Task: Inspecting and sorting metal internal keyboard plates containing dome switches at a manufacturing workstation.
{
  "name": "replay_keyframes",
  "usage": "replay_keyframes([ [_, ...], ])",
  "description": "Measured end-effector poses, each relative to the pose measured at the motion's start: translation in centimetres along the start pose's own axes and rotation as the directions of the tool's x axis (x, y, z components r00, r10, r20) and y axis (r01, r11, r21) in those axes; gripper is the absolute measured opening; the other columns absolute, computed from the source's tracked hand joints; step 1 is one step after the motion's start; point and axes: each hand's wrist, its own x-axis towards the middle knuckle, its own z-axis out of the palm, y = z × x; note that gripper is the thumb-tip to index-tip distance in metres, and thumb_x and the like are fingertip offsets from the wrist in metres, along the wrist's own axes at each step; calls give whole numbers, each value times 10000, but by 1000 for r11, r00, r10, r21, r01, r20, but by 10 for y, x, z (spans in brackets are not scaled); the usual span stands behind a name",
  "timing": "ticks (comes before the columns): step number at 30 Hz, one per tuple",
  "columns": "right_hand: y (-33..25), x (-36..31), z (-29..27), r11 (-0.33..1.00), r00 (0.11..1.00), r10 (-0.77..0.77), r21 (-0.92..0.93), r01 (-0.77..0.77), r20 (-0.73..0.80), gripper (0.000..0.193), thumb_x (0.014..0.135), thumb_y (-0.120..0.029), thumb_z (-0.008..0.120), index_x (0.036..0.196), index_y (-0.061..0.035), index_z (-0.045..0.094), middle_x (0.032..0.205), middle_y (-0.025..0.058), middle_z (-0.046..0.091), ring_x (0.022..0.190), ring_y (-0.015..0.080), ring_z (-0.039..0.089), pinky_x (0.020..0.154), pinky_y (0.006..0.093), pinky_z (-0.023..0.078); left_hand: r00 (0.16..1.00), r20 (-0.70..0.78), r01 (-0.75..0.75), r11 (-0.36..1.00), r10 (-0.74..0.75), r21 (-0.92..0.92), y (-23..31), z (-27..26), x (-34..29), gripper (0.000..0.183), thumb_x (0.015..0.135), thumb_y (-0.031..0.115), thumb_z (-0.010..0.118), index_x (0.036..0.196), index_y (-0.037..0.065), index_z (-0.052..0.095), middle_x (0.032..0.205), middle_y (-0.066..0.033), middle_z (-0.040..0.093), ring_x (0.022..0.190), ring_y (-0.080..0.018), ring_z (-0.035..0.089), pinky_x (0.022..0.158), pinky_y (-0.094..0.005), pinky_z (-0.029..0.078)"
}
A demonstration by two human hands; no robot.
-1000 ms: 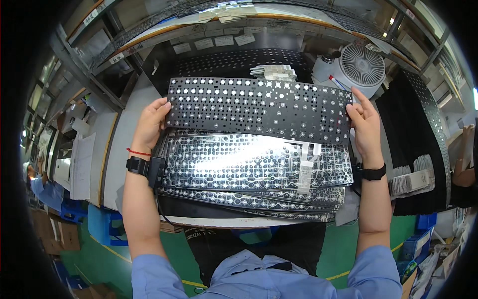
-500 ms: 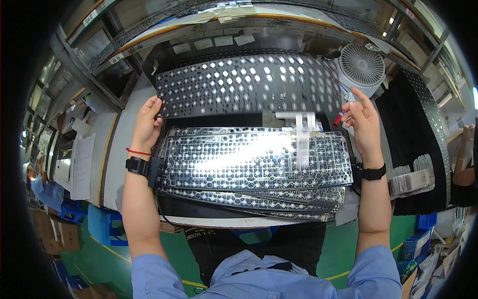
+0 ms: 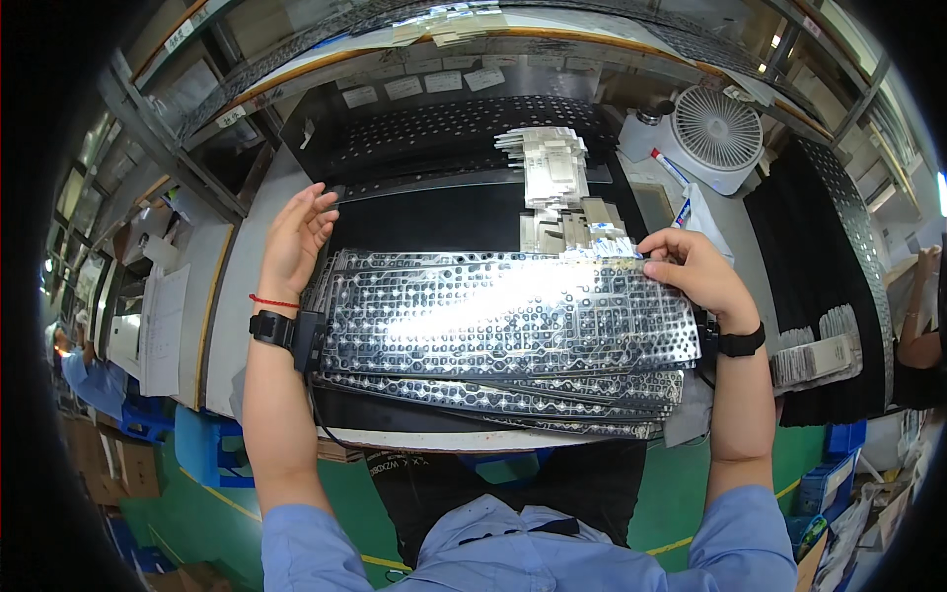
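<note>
A stack of glossy dotted circuit sheets lies in front of me, its top sheet reflecting a bright glare. At the far right corner of that top sheet, my right hand has its thumb and forefinger closed about the edge. My left hand is raised beside the stack's far left corner, fingers stretched out and holding nothing. Behind the stack lies a black perforated panel. A pile of pale, shiny strips rests between the panel and the stack.
A white fan stands at the back right, near a small dark-topped bottle and a marker. Folded pale strips sit on black material at the right. A shelf edge runs across the back. Paper sheets lie at the left.
The black perforated panel held up in my left hand has been let go and is at the back. My right hand has come down and left to the stack's corner. The strip pile is uncovered.
</note>
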Motion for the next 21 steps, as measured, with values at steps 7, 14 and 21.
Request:
replay_keyframes([
  [7, -1, 0, -2, 996, 990, -62, -73, 53, -130, 105, 916, -110, 643, 932, -6, 649, 823, -31, 611, 751, 38, 521, 686, 208, 430, 993, 84, 71, 993, -79, 96, 4, 11, -6, 359, 1020, 245, 502, 1270, -10, 532, 1110, -122, 655, 898, -143, 645, 767, -232, 533],
  [14, 8, 7, -2, 977, 925, -206, -17, 212, -318, 81, 939, -95, 611, 907, -20, 607, 796, -47, 552, 736, 34, 476, 666, 201, 397, 979, 162, 94, 982, -121, 166, 4, 15, -10, 376, 1039, 272, 451, 1265, -14, 546, 1050, -116, 678, 780, -103, 620, 682, -204, 511],
  [21, 21, 12, -11, 959, 876, -241, 39, 282, -418, 115, 979, -127, 585, 931, -24, 597, 787, -65, 533, 711, 14, 448, 646, 169, 372, 917, 368, 63, 969, -152, 241, 5, 3, -7, 404, 1037, 300, 456, 1279, -12, 540, 1040, -90, 676, 756, -75, 596, 661, -185, 486],
])
